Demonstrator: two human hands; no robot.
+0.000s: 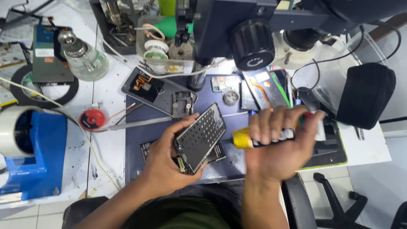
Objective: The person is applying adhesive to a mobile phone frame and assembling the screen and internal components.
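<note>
Both hands worked over the dark mat's [219,168] near edge: our left hand [167,161] cupped the opened phone [200,137], fingers curled around its sides, tilting it toward the yellow-tipped tube [257,140] that our right hand's [280,145] closed fingers gripped for aim.

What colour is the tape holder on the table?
Blue. The tape holder shows best in the head view, at the left.

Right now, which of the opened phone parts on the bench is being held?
The dark perforated panel, gripped by the left hand. The other opened phone lies untouched farther back on the mat.
</note>
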